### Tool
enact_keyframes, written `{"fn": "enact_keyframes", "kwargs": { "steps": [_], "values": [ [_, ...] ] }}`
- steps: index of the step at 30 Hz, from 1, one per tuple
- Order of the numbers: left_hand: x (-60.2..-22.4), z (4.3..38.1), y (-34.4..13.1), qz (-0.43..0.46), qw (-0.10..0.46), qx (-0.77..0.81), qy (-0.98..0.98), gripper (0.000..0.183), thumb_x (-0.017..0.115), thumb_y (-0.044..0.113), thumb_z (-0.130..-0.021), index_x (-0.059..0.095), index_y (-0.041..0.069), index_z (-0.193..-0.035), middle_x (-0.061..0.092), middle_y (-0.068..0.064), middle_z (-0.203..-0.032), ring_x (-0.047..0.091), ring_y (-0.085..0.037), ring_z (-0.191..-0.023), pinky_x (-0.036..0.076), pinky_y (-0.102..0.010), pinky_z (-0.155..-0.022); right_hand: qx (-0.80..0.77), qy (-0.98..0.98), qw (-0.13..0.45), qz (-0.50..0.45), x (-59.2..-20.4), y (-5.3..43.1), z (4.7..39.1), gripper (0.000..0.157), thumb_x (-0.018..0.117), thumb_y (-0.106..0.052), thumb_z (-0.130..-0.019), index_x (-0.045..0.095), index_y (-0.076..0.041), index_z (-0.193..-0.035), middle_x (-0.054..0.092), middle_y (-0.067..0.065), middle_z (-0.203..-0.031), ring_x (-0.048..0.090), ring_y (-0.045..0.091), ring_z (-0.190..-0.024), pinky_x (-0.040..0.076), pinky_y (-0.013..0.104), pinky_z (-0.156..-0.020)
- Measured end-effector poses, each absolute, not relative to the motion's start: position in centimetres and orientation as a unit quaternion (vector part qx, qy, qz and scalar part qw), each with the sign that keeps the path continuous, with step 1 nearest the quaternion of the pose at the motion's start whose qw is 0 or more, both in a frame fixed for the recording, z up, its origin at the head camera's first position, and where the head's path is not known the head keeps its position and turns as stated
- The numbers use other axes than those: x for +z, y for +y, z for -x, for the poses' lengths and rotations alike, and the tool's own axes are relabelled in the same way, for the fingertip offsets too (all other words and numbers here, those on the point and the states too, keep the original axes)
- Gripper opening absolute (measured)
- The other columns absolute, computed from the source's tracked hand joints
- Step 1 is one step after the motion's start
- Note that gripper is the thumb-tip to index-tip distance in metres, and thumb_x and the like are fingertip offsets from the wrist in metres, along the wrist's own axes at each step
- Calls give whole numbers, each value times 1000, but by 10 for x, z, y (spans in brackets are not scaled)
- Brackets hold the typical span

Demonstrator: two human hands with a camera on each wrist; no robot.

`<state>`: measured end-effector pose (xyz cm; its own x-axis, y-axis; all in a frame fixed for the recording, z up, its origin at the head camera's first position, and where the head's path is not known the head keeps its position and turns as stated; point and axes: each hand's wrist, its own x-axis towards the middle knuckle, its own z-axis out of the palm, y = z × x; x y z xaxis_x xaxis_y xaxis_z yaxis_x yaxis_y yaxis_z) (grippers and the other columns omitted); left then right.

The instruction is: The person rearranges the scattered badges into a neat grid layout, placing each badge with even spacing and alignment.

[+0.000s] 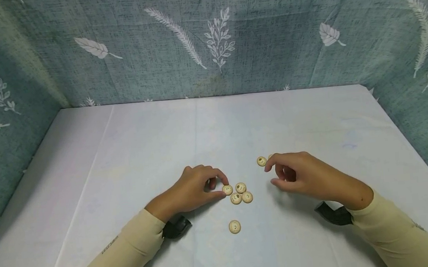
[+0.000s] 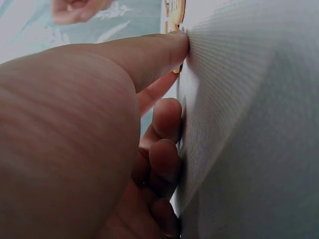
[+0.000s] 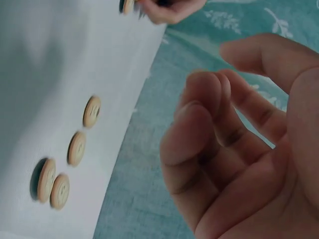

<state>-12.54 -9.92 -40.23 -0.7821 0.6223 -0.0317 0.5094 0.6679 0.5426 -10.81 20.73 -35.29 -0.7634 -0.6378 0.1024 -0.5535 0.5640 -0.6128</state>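
Pinching a round, tan, wood-like disc (image 1: 227, 189), likely light and stiff, best held by its rim, in left hand (image 1: 198, 188); poising right hand (image 1: 301, 173), fingertips apart, right of disc.

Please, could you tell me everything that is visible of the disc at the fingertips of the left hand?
The disc is small, round, pale yellow-tan, with a darker rim and small dark marks on top; it looks wooden. It lies apparently flat on the white cloth, left of three similar discs; whether it touches the closest is unclear. The left hand pinches it between thumb and forefinger.
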Motion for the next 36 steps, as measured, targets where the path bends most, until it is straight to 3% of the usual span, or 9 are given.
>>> {"fn": "enact_keyframes", "kwargs": {
  "steps": [11,36],
  "values": [
    [-404,126,-99,-311,107,261,908,18,78,35,-87,67,32,-101,52,15,-77,46,-4,-75,29,-36,-79,-363,867,16,341,-353,188,90,22,76,-7,-86,65,-17,-103,51,-14,-74,50,4,-65,46,21,-59],
    [-402,126,-100,-316,105,254,908,16,76,36,-89,67,32,-101,52,15,-77,48,-4,-77,30,-36,-80,-423,797,85,423,-371,153,66,21,73,-6,-89,68,-12,-108,62,-7,-83,47,-6,-64,46,16,-57]
  ]
}}
